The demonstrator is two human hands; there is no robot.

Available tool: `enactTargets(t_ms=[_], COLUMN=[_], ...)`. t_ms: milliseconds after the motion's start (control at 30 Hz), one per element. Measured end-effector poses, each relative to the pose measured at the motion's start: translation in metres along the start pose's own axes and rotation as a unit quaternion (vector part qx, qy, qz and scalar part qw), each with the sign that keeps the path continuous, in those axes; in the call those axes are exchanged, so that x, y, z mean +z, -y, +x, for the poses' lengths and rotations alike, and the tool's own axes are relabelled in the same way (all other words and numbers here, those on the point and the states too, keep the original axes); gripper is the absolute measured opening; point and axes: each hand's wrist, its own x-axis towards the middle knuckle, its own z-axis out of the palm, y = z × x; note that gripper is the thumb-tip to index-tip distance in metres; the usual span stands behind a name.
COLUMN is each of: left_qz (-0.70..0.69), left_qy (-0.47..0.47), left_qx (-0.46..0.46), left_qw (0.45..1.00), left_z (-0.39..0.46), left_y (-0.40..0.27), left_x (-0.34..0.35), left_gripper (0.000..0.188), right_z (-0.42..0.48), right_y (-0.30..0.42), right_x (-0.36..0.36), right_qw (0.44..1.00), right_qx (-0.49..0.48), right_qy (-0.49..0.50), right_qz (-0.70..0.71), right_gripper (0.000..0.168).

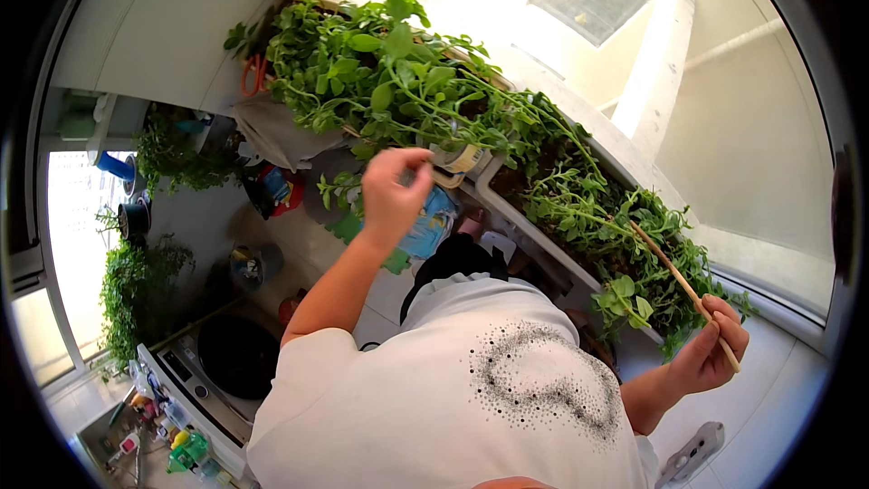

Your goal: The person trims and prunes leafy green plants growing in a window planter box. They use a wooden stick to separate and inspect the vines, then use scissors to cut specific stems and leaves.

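Note:
My right hand [709,346] grips a thin wooden stick [669,268]. The stick's far end reaches into the leafy plants [584,217] in the right-hand planter box [536,231]. Over the front edge of the left plant mass [380,75] is my left hand [397,197], thumb and forefinger curled towards each other. Whether something thin is pinched between those fingertips, I cannot tell. Just beyond them a clear container with a label [461,157] sits among the stems, partly covered by leaves.
Orange-handled scissors [254,75] stand at the left end of the plants. Below lie a blue package [429,223] and a grey cloth or bag [285,129]. A washing machine [237,360] and a cluttered tray or sink [149,448] are at lower left. Window glass [760,115] borders the planters.

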Motion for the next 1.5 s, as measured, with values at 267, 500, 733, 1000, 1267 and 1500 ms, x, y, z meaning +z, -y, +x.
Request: enactTargets(t_ms=[267,500,733,1000,1267,1500], left_qz=[-0.414,-0.584,-0.483,-0.415,-0.242,-0.277], left_qy=[-0.137,-0.105,-0.181,-0.052,0.069,0.022], left_qx=[-0.347,-0.39,-0.295,-0.097,-0.02,-0.103], left_qw=[0.831,0.704,0.804,0.903,0.968,0.955], left_z=[0.035,0.068,0.055,0.073,0.119,0.13], left_y=[0.052,0.071,0.042,-0.037,-0.076,-0.056], left_x=[-0.05,-0.032,-0.032,-0.035,-0.01,-0.007], left_gripper=[0.039,0.017,0.01,0.017,0.024,0.03], right_z=[0.014,0.012,0.004,0.002,0.001,-0.011], right_y=[-0.002,-0.001,0.001,-0.001,0.003,-0.001], right_x=[0.018,0.009,-0.006,-0.011,-0.015,-0.025], right_qw=[0.998,0.999,1.0,0.999,0.999,0.999], right_qx=[-0.012,-0.019,-0.009,-0.012,-0.014,0.02], right_qy=[0.04,0.029,-0.003,0.005,-0.006,-0.031], right_qz=[0.045,0.03,0.017,0.038,0.038,0.033], right_gripper=[0.012,0.012,0.011,0.012,0.008,0.008])
